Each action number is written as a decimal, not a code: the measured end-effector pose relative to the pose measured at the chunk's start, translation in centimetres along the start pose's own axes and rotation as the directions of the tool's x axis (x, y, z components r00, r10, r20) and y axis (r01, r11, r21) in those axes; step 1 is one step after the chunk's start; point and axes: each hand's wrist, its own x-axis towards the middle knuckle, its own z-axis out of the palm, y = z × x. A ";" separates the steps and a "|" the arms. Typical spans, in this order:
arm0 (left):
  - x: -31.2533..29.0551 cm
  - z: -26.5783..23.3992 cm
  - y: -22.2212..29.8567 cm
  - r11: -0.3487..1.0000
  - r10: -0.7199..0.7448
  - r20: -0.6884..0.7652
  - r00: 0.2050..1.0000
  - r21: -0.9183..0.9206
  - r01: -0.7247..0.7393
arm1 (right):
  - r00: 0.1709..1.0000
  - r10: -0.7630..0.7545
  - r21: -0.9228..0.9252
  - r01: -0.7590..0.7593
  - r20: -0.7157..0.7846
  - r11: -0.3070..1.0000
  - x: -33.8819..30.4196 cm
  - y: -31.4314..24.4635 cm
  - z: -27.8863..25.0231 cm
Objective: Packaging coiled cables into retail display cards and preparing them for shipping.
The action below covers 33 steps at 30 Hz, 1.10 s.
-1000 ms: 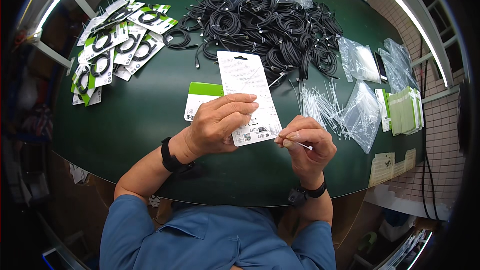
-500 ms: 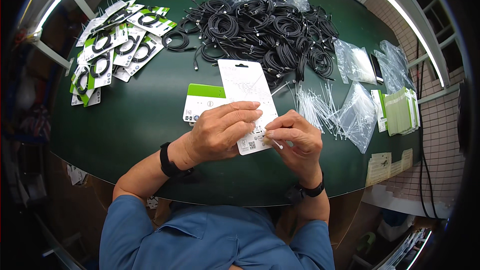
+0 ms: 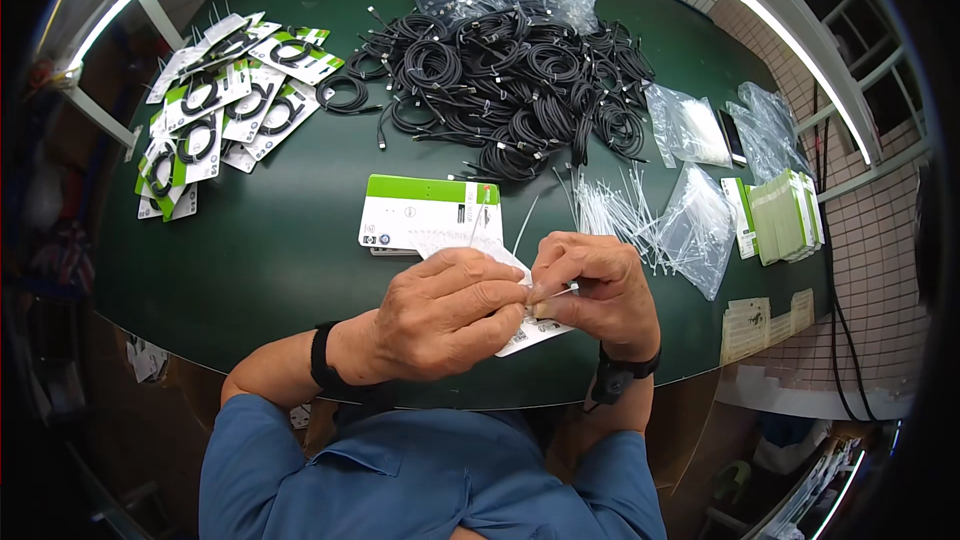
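White backing card (image 3: 528, 335) gripped by left hand (image 3: 445, 315); right hand (image 3: 595, 285) pinches cable tie (image 3: 558, 291)

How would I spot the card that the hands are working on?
Start at the big heap of coiled black cables on the green table and come to the near edge. The white card sits between both hands; unlike the green-striped card stack behind it, it is lifted.
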 end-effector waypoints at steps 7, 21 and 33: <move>-0.4 -0.5 0.5 0.888 -0.328 0.037 0.944 -0.329 0.321 | 0.940 0.181 0.576 0.020 -0.289 0.817 -0.3 0.0 1.2; -2.3 2.0 -4.5 0.030 -0.835 0.275 0.476 -0.842 0.539 | 0.867 -0.498 -0.759 0.344 0.029 0.553 0.9 3.0 3.5; -2.1 2.2 -3.2 0.223 -0.792 0.200 0.577 -0.785 0.579 | 0.769 -0.632 -0.799 0.317 -0.100 0.512 0.6 4.5 4.2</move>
